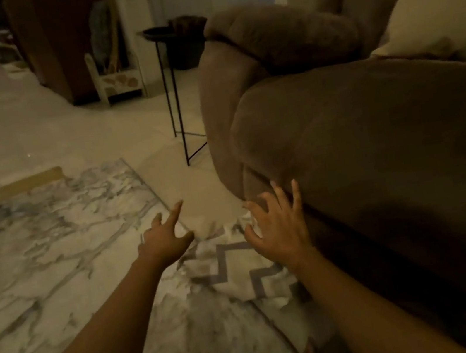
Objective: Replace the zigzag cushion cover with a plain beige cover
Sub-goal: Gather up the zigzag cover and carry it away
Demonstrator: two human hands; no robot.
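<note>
**Both hands spread above the zigzag cover**

Down at lower centre of the frame, the zigzag cushion cover (235, 271) lies crumpled on the marbled rug (51, 237), beside the brown sofa (373, 137). The left hand (165, 240) and right hand (280, 230) hover over it, fingers splayed, holding nothing. A pale cushion (443, 2) rests on the sofa at upper right. A black side table (174, 93) stands upper centre.

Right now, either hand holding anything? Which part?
Nothing held. Both hands are open with fingers spread: left hand and right hand hover over the zigzag cushion cover on the floor beside the sofa.
</note>
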